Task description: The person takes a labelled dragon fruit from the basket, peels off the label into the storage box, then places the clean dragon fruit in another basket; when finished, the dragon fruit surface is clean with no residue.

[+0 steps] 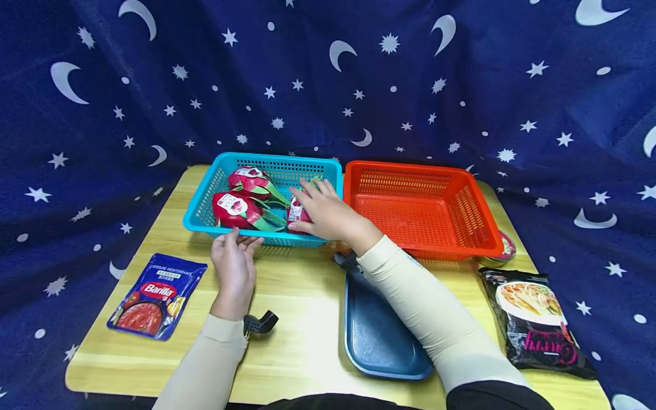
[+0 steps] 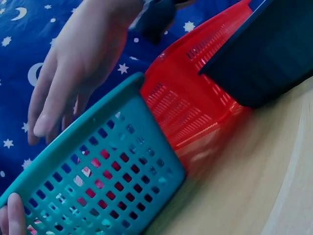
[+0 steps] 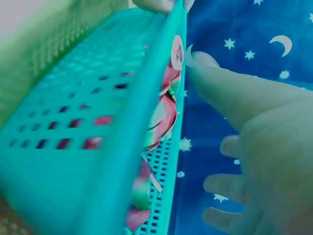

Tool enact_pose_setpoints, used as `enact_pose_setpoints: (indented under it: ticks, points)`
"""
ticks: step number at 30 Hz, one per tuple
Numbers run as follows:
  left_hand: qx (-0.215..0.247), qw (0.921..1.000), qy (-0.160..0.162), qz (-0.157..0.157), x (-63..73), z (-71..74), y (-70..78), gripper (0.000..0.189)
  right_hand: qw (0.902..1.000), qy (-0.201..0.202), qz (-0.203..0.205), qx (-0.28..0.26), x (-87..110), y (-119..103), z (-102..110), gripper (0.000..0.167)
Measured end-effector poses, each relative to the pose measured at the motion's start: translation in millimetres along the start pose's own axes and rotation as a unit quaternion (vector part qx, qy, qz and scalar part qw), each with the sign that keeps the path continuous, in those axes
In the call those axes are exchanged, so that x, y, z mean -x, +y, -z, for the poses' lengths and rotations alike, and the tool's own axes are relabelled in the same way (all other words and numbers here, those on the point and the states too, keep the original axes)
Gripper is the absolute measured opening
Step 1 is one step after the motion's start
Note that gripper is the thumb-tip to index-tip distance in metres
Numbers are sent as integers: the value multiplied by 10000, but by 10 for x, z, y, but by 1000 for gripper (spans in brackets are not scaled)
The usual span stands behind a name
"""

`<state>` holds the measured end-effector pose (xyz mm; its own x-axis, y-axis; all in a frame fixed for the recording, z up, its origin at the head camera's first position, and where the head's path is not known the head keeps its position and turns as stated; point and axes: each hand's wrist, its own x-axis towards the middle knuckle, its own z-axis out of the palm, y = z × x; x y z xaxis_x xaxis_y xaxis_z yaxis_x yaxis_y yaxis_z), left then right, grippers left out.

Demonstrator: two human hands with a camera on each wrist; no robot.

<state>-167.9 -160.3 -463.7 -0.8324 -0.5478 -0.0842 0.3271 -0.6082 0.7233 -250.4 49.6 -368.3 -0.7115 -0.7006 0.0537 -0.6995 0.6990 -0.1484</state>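
A turquoise basket stands at the back left of the table. Inside, two labelled dragon fruits lie at the left. Another dragon fruit lies at the right, partly hidden by my right hand. That hand hovers over the fruit with fingers spread; the left wrist view shows it above the rim, holding nothing. My left hand grips the basket's front rim, with fingertips over the edge in the left wrist view. Red fruit shows through the basket's holes.
Right of the turquoise basket stands a red basket, with a round tin partly beneath its corner. A dark blue tray lies under my right forearm. A Barilla pouch is at the left, a black curry packet at the right.
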Motion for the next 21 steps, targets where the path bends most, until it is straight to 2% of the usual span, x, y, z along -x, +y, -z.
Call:
enact_pose_setpoints:
  ticks: [2,5,8,12,15,21]
  points:
    - [20,10000,-50,-17,-4,11,-2,15,9998,-167,81,-56,-116,-32,26,90]
    - [81,9999,-76,-29,-9,24,1,15,9978,-642,97,-138,-267,-27,73,95]
    - [114,9999,-94,-60,-13,23,-2,15,9920,-1251,40,-141,-388,41,121,101]
    - [110,9998,-145,-112,-23,25,-7,14,9839,-1784,7,-65,-513,168,135,110]
    - [65,9998,-175,-114,-26,33,-12,14,9798,-1995,38,-122,-586,267,95,112]
    - [3,9997,-223,-138,-19,49,-18,15,9754,-2144,128,-487,-697,434,-6,111]
